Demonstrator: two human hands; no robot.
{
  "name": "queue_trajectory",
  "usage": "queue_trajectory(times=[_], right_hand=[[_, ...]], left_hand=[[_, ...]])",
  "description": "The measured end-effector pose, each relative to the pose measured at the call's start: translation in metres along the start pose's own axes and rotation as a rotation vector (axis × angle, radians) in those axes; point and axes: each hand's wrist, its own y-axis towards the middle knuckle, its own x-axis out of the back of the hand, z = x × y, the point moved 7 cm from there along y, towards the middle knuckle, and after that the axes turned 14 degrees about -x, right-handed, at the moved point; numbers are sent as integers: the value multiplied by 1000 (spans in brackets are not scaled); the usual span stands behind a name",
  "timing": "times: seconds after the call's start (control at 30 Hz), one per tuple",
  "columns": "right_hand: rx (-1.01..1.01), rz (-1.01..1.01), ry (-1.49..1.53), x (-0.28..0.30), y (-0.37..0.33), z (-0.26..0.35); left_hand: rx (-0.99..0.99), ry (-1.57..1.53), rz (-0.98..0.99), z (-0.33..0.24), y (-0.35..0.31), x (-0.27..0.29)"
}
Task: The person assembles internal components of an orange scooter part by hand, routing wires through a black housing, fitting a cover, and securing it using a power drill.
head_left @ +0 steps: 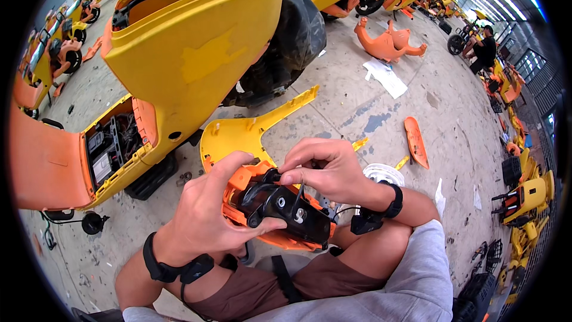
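Right hand point(328, 170): the thumb and index finger are closed to a narrow pinch on a small black piece point(272, 175) at the far end of the black housing point(289, 211); how firmly they grip it I cannot tell, the contact being partly hidden. Left hand point(202, 211): grasping the work, half open around its bulk, the thumb laid on the near side of the housing and the index finger reaching along the orange shell point(238, 180) that surrounds it. I judge the step to be fine work on the small piece, best done if I let the left hand bear the weight and hold the housing still, work the right fingertips in short, gentle moves, and avoid prying, since the shell's thin edges could crack. Housing and shell are held between both hands, above the lap point(322, 274). Farther out, a yellow panel point(241, 134) lies on the floor point(453, 143) beside the yellow scooter body point(196, 53); a white round object point(384, 173) sits past the right hand, and an orange strip point(416, 143) lies beyond that.
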Motion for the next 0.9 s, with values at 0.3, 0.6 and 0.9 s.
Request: queue_trajectory(times=[0.3, 0.6, 0.9], right_hand=[[-246, 115, 119, -2, 10, -24], [-373, 4, 85, 1, 11, -33], [-398, 102, 151, -11, 23, -48]], left_hand=[[10, 78, 27, 3, -3, -9], [80, 91, 22, 15, -6, -15], [153, 150, 121, 17, -4, -22]])
